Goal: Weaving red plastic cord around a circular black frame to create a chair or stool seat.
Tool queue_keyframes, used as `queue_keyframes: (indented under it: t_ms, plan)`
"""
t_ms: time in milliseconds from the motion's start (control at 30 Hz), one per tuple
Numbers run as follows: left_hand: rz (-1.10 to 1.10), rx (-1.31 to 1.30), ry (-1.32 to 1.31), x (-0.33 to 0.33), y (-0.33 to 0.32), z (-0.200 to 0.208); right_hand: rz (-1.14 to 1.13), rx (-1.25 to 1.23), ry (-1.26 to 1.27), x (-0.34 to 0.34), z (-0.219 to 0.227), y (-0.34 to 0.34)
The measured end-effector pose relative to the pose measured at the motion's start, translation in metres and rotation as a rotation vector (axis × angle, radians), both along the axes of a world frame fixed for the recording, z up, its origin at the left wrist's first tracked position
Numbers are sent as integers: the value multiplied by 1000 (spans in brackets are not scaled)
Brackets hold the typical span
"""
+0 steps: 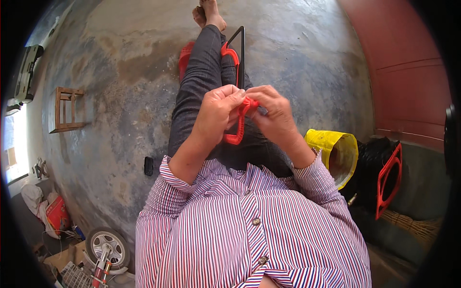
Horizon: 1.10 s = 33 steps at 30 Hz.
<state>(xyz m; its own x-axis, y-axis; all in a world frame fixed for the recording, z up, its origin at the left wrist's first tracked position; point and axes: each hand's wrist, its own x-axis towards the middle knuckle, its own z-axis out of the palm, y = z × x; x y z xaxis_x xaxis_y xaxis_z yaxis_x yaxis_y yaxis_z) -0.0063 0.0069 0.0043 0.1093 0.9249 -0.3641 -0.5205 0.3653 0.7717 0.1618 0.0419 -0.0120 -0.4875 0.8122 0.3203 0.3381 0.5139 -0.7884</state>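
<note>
A black angular frame (242, 53) lies over my lap, with red cord or strip (234, 139) wound round parts of it. My left hand (216, 113) is closed, its thumb and fingers pinching the red cord by the frame. Close against it, my right hand (274, 113) has its fingers bent over the same red cord, which bunches between the two hands. The fingers hide just how the cord passes round the frame there. Beneath the frame are my legs in dark trousers, stretched out on the floor.
At my right stand an open yellow bag (331, 153) and a black plastic bag (370, 163) with a red frame (390, 180) against it. A wooden stool (67, 109) is at left. A small black object (149, 166) lies near my left elbow. A wheel (108, 247) shows lower left.
</note>
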Motion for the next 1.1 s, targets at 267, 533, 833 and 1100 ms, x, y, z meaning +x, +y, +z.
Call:
queue_keyframes:
  t_ms: [267, 533, 833, 1100]
  plan:
    - [62, -62, 175, -6, 3, -37, -129, -450, 1043, 64, 59, 39]
    - [146, 17, 408, 8, 13, -72, -135, -788, 838, 83, 13, 28]
    - [72, -136, 26, 4, 12, -68, -48, -1000, 343, 26, -16, 10]
    - [63, -167, -85, 0, 16, -97, -30, -1036, 348, 36, -4, -1]
